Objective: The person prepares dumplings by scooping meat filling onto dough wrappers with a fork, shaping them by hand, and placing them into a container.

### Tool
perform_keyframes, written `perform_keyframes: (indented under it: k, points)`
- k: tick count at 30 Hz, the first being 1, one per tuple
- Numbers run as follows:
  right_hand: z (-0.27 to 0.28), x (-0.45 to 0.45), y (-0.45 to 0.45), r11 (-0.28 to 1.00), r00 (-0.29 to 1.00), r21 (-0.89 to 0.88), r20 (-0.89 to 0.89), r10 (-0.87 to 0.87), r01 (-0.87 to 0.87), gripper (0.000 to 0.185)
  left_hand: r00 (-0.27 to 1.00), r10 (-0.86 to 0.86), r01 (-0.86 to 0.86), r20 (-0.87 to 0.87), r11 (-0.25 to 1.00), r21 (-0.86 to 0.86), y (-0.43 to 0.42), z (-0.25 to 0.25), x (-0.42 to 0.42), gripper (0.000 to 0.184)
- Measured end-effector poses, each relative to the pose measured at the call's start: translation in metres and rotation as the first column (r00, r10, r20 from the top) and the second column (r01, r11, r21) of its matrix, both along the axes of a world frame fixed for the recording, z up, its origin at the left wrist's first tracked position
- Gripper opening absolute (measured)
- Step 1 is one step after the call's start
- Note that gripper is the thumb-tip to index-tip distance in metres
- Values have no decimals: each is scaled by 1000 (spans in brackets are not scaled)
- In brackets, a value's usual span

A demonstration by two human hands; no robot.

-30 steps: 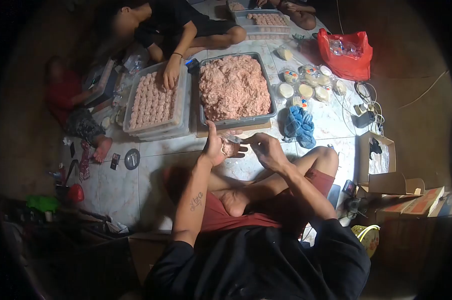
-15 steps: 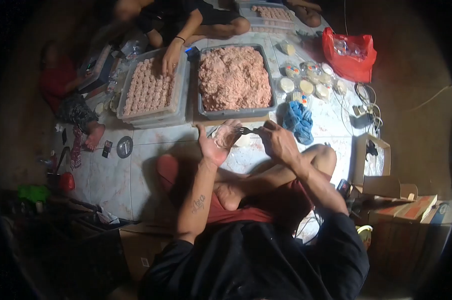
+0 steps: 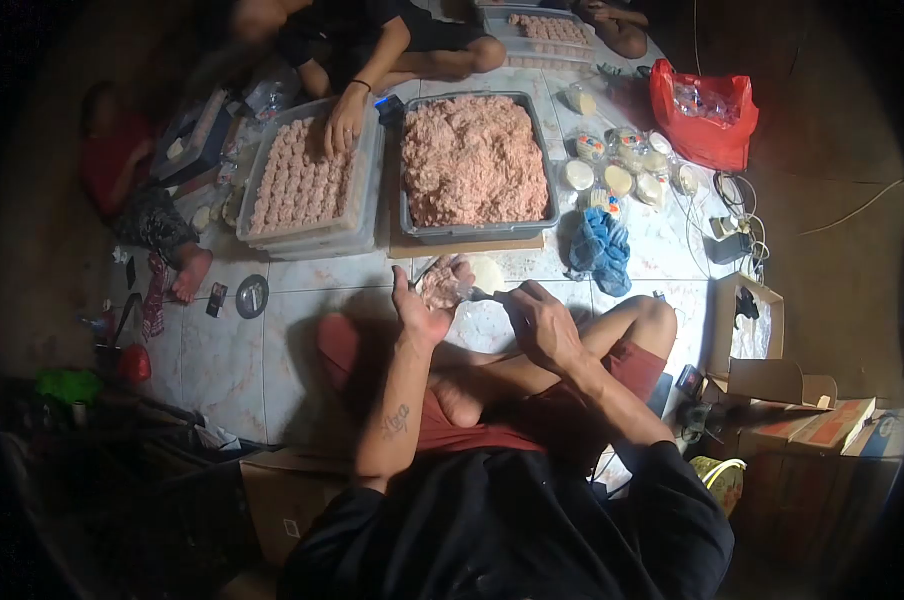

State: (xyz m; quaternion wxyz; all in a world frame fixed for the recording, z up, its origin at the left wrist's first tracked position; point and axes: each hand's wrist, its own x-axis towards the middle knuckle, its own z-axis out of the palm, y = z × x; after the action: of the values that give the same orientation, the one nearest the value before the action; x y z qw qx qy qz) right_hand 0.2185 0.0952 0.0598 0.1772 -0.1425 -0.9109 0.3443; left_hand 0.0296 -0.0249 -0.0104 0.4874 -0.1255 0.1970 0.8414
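Observation:
My left hand (image 3: 425, 318) is palm up, cupped under a lump of pink minced meat (image 3: 438, 288). Whether a wrapper lies beneath the meat I cannot tell. In my right hand (image 3: 545, 328) is a dark fork (image 3: 485, 295), its tines at the meat in the left palm. Just behind the fork, a pale round stack of what look like dough wrappers (image 3: 489, 271) rests on the floor, partly hidden by my hands. Beyond them stands a grey tub (image 3: 482, 233) heaped with minced meat (image 3: 475, 160).
A co-worker's hand (image 3: 345, 120) reaches into a clear tray (image 3: 290, 236) of meat pieces in rows. Packs of round wrappers (image 3: 617, 180), a blue plastic bag (image 3: 600, 250), a red bag (image 3: 707, 125) and cables lie right. An open cardboard box (image 3: 767, 330) stands by my right knee.
My right hand has come slightly lower and toward me, tilting the fork's tines into the meat. The meat on my left palm looks more spread. The view has shifted slightly.

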Motion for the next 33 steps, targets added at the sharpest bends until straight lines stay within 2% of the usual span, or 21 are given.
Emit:
perform_keyframes:
  k: [1,3,5,7,8,9,11,12,13,16,19,21,23,25,26,27,28,29,31,32,33]
  points:
    - [-1,-2,0,1000,1000,2,-2,-2,2,32,1000,-2,2,-2,1000,2,-3,-2,-1,91]
    - [-12,-7,4,999,998,-7,37,47,-46,31,979,-188,201,-79,955,217,-4,-5,-1,89]
    - [-20,-7,11,995,996,-49,-23,84,-85,37,973,-200,217,-118,963,161,-4,-4,-3,87]
    - [14,-8,5,946,997,-317,-16,-73,64,52,971,-219,222,-98,975,17,-12,22,-3,82]
    - [15,-7,1,966,984,-235,-108,-139,111,59,973,-214,214,-92,977,-6,-17,33,-2,81]
    - [14,-7,1,964,984,-238,-98,-148,121,59,972,-222,222,-81,975,-8,-21,28,-6,81]
    - [9,-8,7,969,960,133,-215,-178,210,58,946,-276,282,-169,959,11,-26,12,-12,80]
    - [4,-9,10,961,969,176,-160,-187,215,57,939,-281,271,-197,960,-76,-25,16,-9,79]
    - [-1,-7,11,959,968,178,-158,-194,221,57,938,-287,278,-195,958,-75,-25,12,-9,79]
    - [-15,-9,14,955,938,100,-241,-249,280,48,947,-246,219,-207,965,-146,-25,3,-9,76]
    - [-34,-13,19,965,937,-47,-230,-261,257,34,937,-255,237,-238,966,-103,-25,9,-5,71]
    - [-31,-18,15,960,921,-65,-273,-278,271,35,915,-301,269,-270,952,-149,-19,17,0,69]
    - [-10,-18,8,840,919,-380,83,-385,386,37,912,-290,251,-291,954,-165,-15,21,6,69]
    - [-25,-22,13,847,929,-387,87,-360,365,35,912,-240,195,-332,967,-163,-13,41,14,74]
    - [-37,-26,15,771,942,-572,8,-336,280,33,913,-241,196,-330,967,-164,-14,47,16,74]
    - [-36,-32,14,666,942,-726,-77,-325,171,33,864,-272,212,-423,960,-185,-16,51,16,76]
    - [-34,-33,14,667,961,-715,26,-275,210,36,806,-301,225,-510,952,-207,-17,53,16,79]
    - [-32,-34,12,667,961,-714,28,-275,211,36,807,-301,225,-509,952,-206,-17,52,17,79]
    - [-15,-42,2,498,987,-852,147,-63,158,34,701,-409,376,-583,908,-186,-15,54,19,81]
    - [-20,-44,-3,484,999,-874,48,-1,42,32,753,-356,294,-553,934,-201,-13,54,23,77]
    - [-14,-45,-5,482,999,-875,48,-1,43,32,754,-357,294,-552,934,-203,-19,69,22,77]
